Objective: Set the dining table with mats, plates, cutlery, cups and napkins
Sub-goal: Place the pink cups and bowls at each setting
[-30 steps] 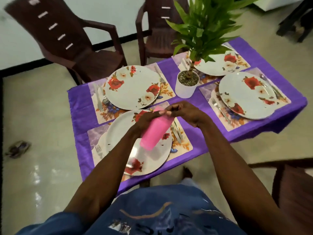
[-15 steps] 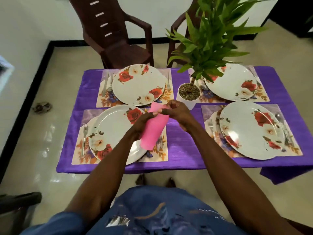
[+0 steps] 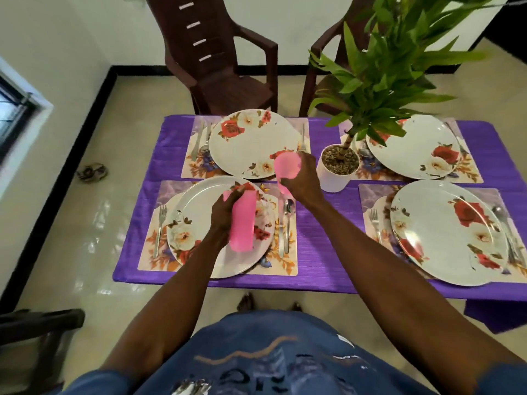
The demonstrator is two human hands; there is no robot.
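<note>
Hands parted; two pink cups (image 3: pixel 241 220); four plates (image 3: pixel 253 143).

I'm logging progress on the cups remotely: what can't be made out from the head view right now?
- How many cups sit in the pink stack: nested and partly covered by the left hand.
- Single pink cup: blurred, its far side behind the right hand.
- Far right place setting: cutlery and part of the plate hidden by plant leaves.
- Napkins: none visible.

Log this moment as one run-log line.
stage: placing cups | left hand: holds pink cup stack | right hand: holds single pink cup
</note>
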